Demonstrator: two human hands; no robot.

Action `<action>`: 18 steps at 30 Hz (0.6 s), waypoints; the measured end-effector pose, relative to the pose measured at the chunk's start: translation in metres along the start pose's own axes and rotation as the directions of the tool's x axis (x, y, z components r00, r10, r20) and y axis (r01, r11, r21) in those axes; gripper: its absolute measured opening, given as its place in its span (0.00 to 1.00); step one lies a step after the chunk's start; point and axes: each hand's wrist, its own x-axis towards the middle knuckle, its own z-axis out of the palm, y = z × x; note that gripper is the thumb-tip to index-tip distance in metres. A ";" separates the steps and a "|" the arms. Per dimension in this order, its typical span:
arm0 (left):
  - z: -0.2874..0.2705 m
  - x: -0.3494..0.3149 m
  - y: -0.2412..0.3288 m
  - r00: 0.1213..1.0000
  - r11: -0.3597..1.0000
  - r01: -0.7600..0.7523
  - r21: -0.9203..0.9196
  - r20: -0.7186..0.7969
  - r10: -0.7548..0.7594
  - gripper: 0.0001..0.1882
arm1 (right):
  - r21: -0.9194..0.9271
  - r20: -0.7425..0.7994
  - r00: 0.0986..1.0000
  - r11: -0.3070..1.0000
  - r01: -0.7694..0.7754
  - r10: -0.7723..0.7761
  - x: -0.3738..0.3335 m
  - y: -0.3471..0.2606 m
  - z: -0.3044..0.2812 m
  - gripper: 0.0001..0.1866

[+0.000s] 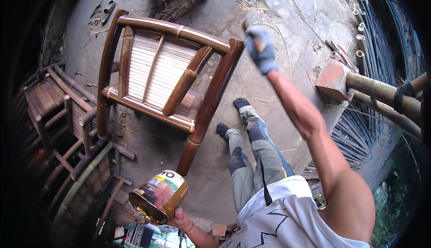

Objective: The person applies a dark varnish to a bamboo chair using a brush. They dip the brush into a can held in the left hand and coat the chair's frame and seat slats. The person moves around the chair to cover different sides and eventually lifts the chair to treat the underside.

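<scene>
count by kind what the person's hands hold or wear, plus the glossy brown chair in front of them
Can: 1
Brush-like tool (blurred): 1
Blue-grey glove: 1
Glossy brown chair: 1
Total: 4

Floor (pixel 301 46) gives passage between the bamboo chair (pixel 166 61) and the bamboo poles (pixel 379 90) barring the right.
</scene>
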 end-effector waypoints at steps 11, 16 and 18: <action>0.055 0.025 0.052 0.992 0.991 -0.118 -0.057 0.043 0.121 0.54 | 0.489 0.325 0.664 0.481 -0.727 0.673 -0.056 0.020 -0.015 0.06; 0.054 0.014 0.060 0.994 0.989 -0.092 -0.115 0.047 0.098 0.55 | 0.905 0.395 -0.030 -0.395 -0.159 0.918 -0.073 0.009 0.008 0.06; 0.053 0.016 0.059 0.987 0.985 -0.151 -0.084 0.042 0.155 0.53 | 0.800 0.597 -0.046 -0.599 -0.039 0.801 -0.115 -0.037 0.023 0.09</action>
